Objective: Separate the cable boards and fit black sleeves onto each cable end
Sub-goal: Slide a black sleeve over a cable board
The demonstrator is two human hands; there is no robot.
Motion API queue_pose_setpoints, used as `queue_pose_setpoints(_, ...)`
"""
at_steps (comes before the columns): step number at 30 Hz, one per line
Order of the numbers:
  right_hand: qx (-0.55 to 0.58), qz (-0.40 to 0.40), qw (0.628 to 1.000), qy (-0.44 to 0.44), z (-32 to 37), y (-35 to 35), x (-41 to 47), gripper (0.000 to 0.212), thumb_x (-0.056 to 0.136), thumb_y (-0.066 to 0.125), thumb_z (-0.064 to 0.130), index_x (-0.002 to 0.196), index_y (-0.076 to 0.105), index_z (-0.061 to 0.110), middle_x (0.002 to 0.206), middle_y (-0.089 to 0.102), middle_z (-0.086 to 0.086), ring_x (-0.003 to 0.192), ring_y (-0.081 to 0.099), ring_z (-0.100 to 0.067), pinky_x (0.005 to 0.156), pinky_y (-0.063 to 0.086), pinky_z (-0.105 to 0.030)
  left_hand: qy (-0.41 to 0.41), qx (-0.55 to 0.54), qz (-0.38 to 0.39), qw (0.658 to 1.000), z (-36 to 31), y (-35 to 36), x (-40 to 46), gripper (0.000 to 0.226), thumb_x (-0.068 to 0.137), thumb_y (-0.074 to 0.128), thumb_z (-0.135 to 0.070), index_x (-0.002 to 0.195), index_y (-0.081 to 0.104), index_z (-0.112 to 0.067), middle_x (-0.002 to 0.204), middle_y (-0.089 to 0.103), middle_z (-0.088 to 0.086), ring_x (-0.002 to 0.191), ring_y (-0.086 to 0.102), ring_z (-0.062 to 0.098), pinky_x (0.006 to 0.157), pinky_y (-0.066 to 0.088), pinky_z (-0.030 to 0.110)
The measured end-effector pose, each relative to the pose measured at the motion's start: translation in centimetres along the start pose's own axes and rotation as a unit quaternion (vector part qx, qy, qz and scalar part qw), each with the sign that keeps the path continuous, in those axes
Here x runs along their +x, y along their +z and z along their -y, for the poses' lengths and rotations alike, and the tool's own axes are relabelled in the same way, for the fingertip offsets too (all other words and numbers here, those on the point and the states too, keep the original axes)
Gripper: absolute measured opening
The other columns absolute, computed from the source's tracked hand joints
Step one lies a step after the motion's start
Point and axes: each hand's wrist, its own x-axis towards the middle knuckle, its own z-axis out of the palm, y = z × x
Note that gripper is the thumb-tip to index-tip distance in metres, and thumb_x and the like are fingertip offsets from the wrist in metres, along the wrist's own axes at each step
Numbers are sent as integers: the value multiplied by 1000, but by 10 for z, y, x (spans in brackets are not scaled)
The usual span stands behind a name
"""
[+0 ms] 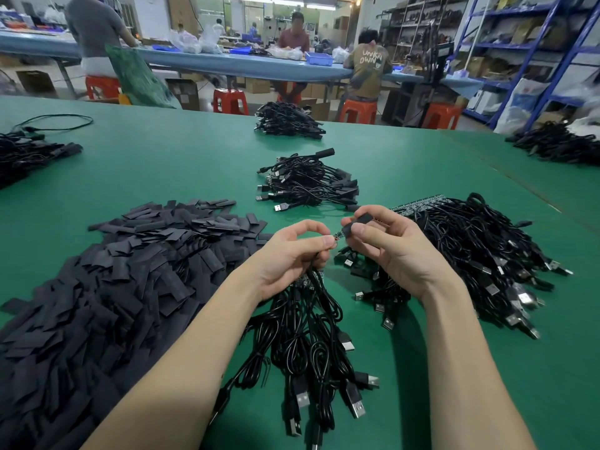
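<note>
Your right hand (386, 251) pinches a black sleeve (358, 222) between thumb and fingertips, its mouth partway over a small cable board (338, 235). Your left hand (293, 254) pinches that board's near end while its lower fingers curl round a bunch of cables (311, 339) that trails toward you over the green tabletop (181, 164), USB plugs fanned out at the bottom.

Taking the sleeve as the landmark: just left of it and spreading toward you lies the heap of loose sleeves (123, 271); just right sits the pile of unsleeved cables (480, 254), a strip of joined boards (418, 203) showing at its far edge; straight beyond lies a stack of finished cables (308, 183), and farther beyond that another bundle (287, 120).

The risk from here, by my reading, is the flat sleeve catching on the board's edge and buckling, or the board being pushed askew if your left pinch slips. The held bunch could also drag and tangle with the pile beside it.

How far the sleeve has gone over the board is hard to tell, your fingers cover most of it. The solder joint and the grasped cable ends are hidden inside your left hand.
</note>
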Motion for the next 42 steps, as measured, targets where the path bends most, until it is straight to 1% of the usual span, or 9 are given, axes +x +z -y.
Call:
queue_pose_setpoints(7, -28, -51, 998, 12, 3, 2, 2, 31, 60, 86, 19, 89, 79, 11, 93, 77, -13, 82, 72, -17, 77, 58, -22, 0, 18, -8, 1000, 0, 4, -1, 19, 74, 77, -15, 88, 65, -13, 83, 71, 6, 62, 61, 8, 61, 51, 18)
queue_pose_setpoints(12, -47, -43, 998, 19, 7, 0, 2, 34, 55, 89, 23, 86, 81, 12, 92, 77, -14, 80, 73, -16, 75, 58, -23, -5, 28, -5, 1000, -1, 3, -2, 18, 74, 78, -15, 87, 66, -15, 83, 74, 4, 61, 61, 6, 58, 49, 16)
queue_pose_setpoints(16, -69, -10, 997, 36, 5, 0, 0, 31, 61, 87, 23, 89, 80, 13, 94, 77, -15, 86, 73, -18, 80, 58, -25, -13, 27, 4, 1000, -1, 2, -2, 12, 78, 78, -11, 83, 70, -19, 84, 74, 4, 60, 60, 7, 59, 49, 16)
queue_pose_setpoints(20, -24, -4, 999, 42, -2, 2, 0, 19, 70, 80, 15, 88, 79, 14, 96, 78, -10, 83, 73, -15, 77, 58, -22, -11, 19, 11, 1000, -1, 1, -2, 11, 81, 77, -12, 79, 73, -22, 85, 73, 4, 61, 61, 6, 61, 51, 17)
queue_pose_setpoints(24, 6, -22, 998, 55, -8, 3, 2, 19, 69, 81, 15, 88, 80, 13, 96, 77, -10, 80, 73, -14, 74, 58, -19, 14, 16, -1, 1000, 1, 3, -1, 14, 77, 79, -18, 87, 69, -17, 86, 74, 6, 63, 63, 9, 63, 52, 19)
queue_pose_setpoints(27, 28, -77, 995, 57, -11, 1, 5, 19, 70, 82, 16, 87, 79, 9, 95, 77, -11, 81, 72, -15, 75, 58, -18, 54, 61, -36, 996, 5, 7, 1, 28, 75, 81, -22, 97, 69, -12, 87, 76, 13, 68, 69, 19, 65, 55, 23)
queue_pose_setpoints(29, 46, -112, 991, 57, -12, -2, 7, 14, 68, 83, 16, 80, 81, 9, 92, 76, -10, 81, 71, -14, 76, 58, -18, 86, 100, -56, 990, 8, 8, 3, 27, 77, 83, -18, 100, 72, -12, 88, 77, 16, 72, 73, 22, 67, 56, 23)
queue_pose_setpoints(32, 60, -127, 988, 62, -13, -3, 9, 13, 65, 84, 15, 77, 82, 9, 91, 77, -10, 79, 73, -14, 73, 58, -18, 129, 121, -78, 981, 11, 8, 4, 16, 83, 79, -5, 97, 78, -14, 87, 78, 15, 72, 75, 23, 66, 56, 22)
queue_pose_setpoints(42, 71, -153, 983, 77, -18, 2, 13, 12, 63, 85, 14, 73, 81, 7, 87, 77, -11, 74, 73, -14, 68, 58, -16, 158, 143, -88, 973, 14, 7, 6, 17, 85, 77, -2, 96, 81, -14, 79, 77, 10, 65, 71, 16, 64, 54, 20)
